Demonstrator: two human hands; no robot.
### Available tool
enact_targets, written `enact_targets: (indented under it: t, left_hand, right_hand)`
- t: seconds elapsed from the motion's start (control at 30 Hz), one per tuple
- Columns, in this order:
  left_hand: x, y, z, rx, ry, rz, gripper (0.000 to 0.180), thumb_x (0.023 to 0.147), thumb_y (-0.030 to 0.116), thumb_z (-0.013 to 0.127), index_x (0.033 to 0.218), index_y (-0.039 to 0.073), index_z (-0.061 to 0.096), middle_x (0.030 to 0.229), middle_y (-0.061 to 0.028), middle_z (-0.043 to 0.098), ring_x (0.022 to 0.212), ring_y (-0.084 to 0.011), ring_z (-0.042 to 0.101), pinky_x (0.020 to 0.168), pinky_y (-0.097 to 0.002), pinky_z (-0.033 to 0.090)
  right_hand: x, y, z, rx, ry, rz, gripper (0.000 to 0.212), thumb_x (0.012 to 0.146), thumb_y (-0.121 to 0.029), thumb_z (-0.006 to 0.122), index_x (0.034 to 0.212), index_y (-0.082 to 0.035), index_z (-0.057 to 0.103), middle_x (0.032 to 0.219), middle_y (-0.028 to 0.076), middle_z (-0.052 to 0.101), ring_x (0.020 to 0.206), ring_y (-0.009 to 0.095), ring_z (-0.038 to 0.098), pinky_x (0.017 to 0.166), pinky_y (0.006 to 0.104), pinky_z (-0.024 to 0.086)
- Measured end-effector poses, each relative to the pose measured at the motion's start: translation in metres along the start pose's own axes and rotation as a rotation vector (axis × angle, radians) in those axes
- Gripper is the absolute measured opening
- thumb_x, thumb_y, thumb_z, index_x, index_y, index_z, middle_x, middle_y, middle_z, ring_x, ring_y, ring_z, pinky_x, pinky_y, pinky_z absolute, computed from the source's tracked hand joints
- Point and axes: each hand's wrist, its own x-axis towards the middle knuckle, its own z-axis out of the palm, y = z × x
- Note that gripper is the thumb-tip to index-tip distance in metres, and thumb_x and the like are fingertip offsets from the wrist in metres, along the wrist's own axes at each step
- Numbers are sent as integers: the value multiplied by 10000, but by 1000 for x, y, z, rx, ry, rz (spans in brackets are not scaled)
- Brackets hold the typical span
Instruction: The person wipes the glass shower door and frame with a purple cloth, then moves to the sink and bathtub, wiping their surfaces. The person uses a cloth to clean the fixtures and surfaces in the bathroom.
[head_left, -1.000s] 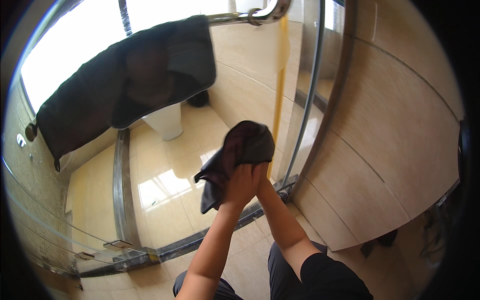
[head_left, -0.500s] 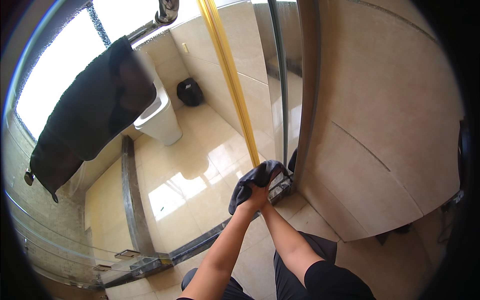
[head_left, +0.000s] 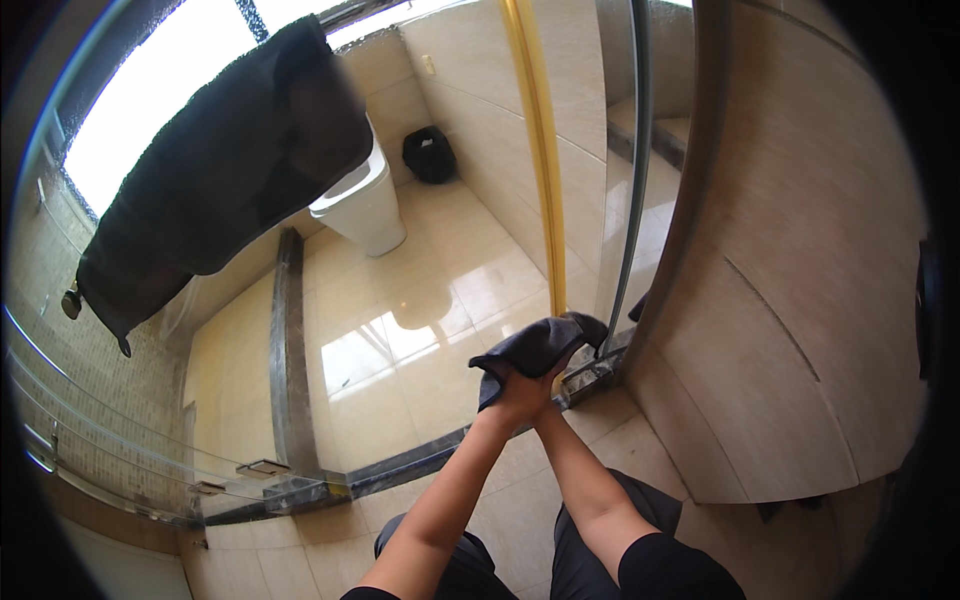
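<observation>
A dark grey cloth [head_left: 540,345] is bunched around the lower part of a shiny gold-yellow vertical strip [head_left: 540,170], close to the floor sill. My left hand [head_left: 517,397] is closed on the cloth, which drapes over its fingers. Pressed against it, my right hand [head_left: 552,382] also grips the cloth from the right side. Most of my fingers are hidden under the fabric. Both forearms reach forward from the lower edge, wrists almost touching.
A dark towel [head_left: 230,150] hangs on a bar at the left. Beyond the glass stand a white toilet [head_left: 365,215] and a black bin [head_left: 428,155]. A dark stone sill [head_left: 410,465] crosses the floor. To the right rises a beige panel [head_left: 800,220].
My hands and the cloth have shifted slightly right and up in the picture, still at the strip's lower part. The whole view has turned, so the towel, toilet and strip appear farther right and higher.
</observation>
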Motion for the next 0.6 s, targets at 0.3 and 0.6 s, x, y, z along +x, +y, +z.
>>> enact_targets:
  t: [0.3, 0.6]
  left_hand:
    - [-2, 52, -124, 134, 325, 122, 549, 842, 322, 704, 1304, 55, 579, 1326, -214, 555, 1226, -417, 511, 1059, -525, 354]
    - [-87, -18, -177, 373, 692, 67, 716, 1004, 419, 447, 1503, -71, 292, 1496, -337, 339, 1404, -437, 342, 1164, -521, 222]
  right_hand:
    - [-4, -84, 117, -653, -204, -585, 462, 887, -325, 512, 1288, -95, 496, 1226, 156, 547, 1177, 294, 522, 1041, 498, 352]
    - [-100, -146, 205, -1172, -1103, -716, 448, 872, -410, 545, 1225, -135, 555, 1285, 172, 547, 1203, 325, 536, 1056, 594, 303]
